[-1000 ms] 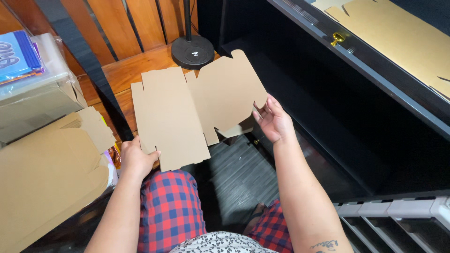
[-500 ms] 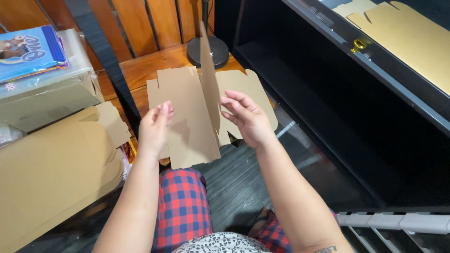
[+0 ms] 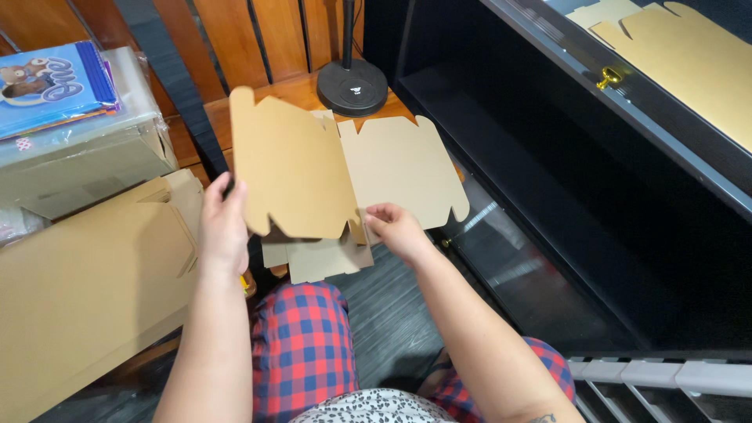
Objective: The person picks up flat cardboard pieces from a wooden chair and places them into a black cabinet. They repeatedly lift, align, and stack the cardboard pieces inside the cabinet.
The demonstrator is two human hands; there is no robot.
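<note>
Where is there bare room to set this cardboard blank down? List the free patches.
Free: black shelf floor right of the round lamp base; dark floor strip between the plaid knees. Crowded: left side, with the large flat cardboard and plastic-wrapped box.

A flat die-cut cardboard box blank (image 3: 345,176) is held above plaid-clad knees: the left hand (image 3: 223,227) grips its left panel edge, the right hand (image 3: 395,231) pinches the near middle. A black round stand base (image 3: 352,77) sits far behind; cardboard sheets (image 3: 86,290) lie left.

arms: bare, no sleeves | legs: red-blue plaid trousers | top: white, black speckles
</note>
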